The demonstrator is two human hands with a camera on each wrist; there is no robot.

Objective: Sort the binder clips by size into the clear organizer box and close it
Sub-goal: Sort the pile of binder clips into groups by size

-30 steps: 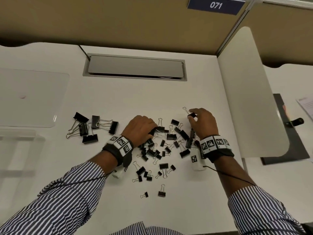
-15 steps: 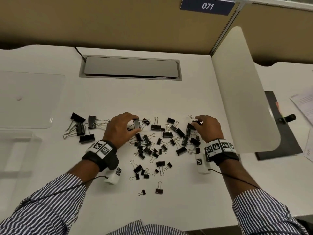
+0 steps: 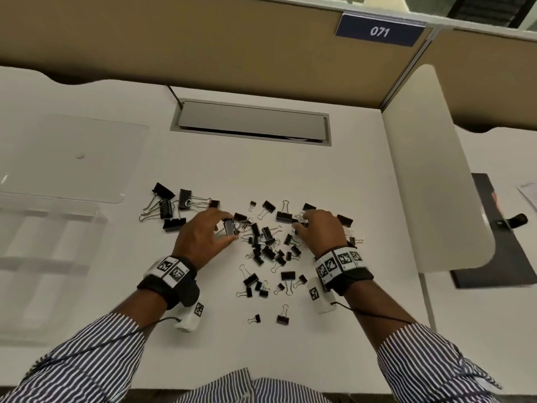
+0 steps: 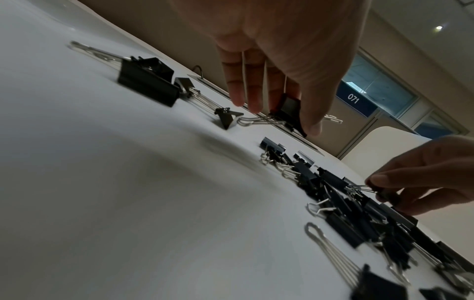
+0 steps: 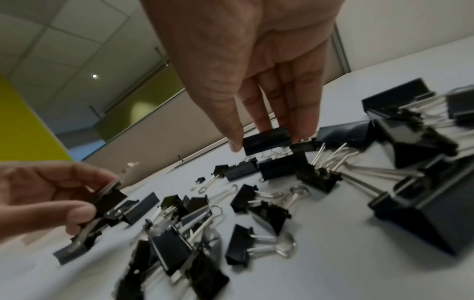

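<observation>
A blue sign (image 3: 379, 30) on the partition reads "071" in white

free: bare desk (image 3: 261, 170) behind | blocked: clip pile (image 3: 267, 245) centre, large clips (image 3: 174, 209) left

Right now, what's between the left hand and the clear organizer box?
In the head view, a cluster of large binder clips lies between the left hand and the clear organizer box.

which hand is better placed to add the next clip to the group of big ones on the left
Left. The left hand already pinches a binder clip and sits beside the large-clip group; the right hand works the far side of the pile.
</observation>
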